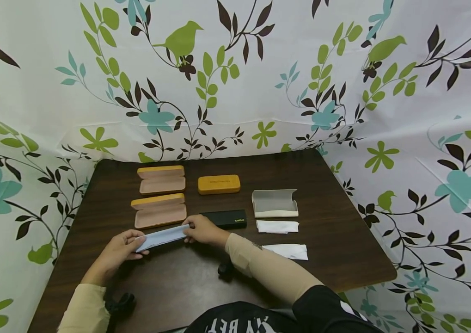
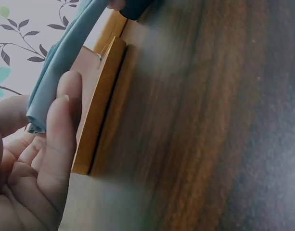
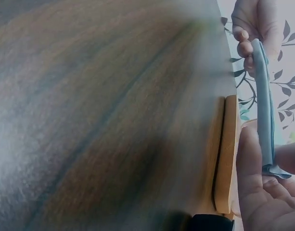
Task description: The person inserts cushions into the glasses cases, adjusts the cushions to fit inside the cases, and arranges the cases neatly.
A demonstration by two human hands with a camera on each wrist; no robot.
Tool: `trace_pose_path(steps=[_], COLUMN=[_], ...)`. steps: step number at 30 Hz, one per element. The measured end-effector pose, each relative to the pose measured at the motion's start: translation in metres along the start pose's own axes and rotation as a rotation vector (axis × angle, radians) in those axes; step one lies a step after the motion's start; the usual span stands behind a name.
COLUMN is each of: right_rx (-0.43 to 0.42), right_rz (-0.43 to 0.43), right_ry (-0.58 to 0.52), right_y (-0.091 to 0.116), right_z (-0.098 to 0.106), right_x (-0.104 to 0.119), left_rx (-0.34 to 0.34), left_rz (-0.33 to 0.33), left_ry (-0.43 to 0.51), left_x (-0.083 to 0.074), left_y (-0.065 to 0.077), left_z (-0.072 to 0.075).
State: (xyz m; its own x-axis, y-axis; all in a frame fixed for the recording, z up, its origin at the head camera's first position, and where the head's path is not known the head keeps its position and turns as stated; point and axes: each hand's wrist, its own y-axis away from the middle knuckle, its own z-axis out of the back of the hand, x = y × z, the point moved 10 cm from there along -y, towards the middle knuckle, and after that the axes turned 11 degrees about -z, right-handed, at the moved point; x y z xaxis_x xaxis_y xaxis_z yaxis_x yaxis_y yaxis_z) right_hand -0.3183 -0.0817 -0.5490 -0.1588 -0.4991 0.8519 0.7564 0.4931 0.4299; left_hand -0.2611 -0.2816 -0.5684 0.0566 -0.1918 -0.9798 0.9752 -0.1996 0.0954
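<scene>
A folded light-blue cloth (image 1: 162, 237) is stretched between both hands, just in front of the nearer open yellow case. My left hand (image 1: 120, 249) pinches its left end between thumb and fingers. At the other end, my right hand (image 1: 203, 230) pinches the cloth. In the left wrist view the cloth (image 2: 65, 60) shows as a narrow folded strip with layered edges. The right wrist view has the strip (image 3: 264, 106) running between the two hands. Beyond it lies the nearer open case (image 1: 160, 212), pink inside. A dark glasses case (image 1: 229, 219) sits partly behind my right hand.
Another open yellow case (image 1: 162, 180) lies farther back, beside a shut yellow case (image 1: 218, 184). To the right are an open whitish case (image 1: 275, 203) and two folded white cloths, one farther (image 1: 278, 226) and one nearer (image 1: 287, 251). A patterned curtain (image 1: 235, 101) borders the table (image 1: 335, 249).
</scene>
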Motion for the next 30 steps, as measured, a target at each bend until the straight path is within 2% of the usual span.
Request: trace_pose_path(steps=[6, 10, 17, 30], right_rx=[0.003, 0.001, 0.011, 0.029], right_rz=[-0.006, -0.026, -0.057, -0.067], right_ry=[-0.116, -0.170, -0.199, -0.251], right_y=[-0.005, -0.006, -0.006, -0.008], right_z=[0.002, 0.004, 0.007, 0.012], right_x=[-0.001, -0.004, -0.005, 0.000], left_rx=[-0.054, -0.061, -0.058, -0.044], left_rz=[-0.012, 0.004, 0.023, -0.035], left_ry=[0.030, 0.047, 0.105, 0.268], left_x=[-0.002, -0.002, -0.001, -0.009], left_y=[-0.001, -0.003, -0.006, -0.007], left_z=[0.005, 0.006, 0.005, 0.009])
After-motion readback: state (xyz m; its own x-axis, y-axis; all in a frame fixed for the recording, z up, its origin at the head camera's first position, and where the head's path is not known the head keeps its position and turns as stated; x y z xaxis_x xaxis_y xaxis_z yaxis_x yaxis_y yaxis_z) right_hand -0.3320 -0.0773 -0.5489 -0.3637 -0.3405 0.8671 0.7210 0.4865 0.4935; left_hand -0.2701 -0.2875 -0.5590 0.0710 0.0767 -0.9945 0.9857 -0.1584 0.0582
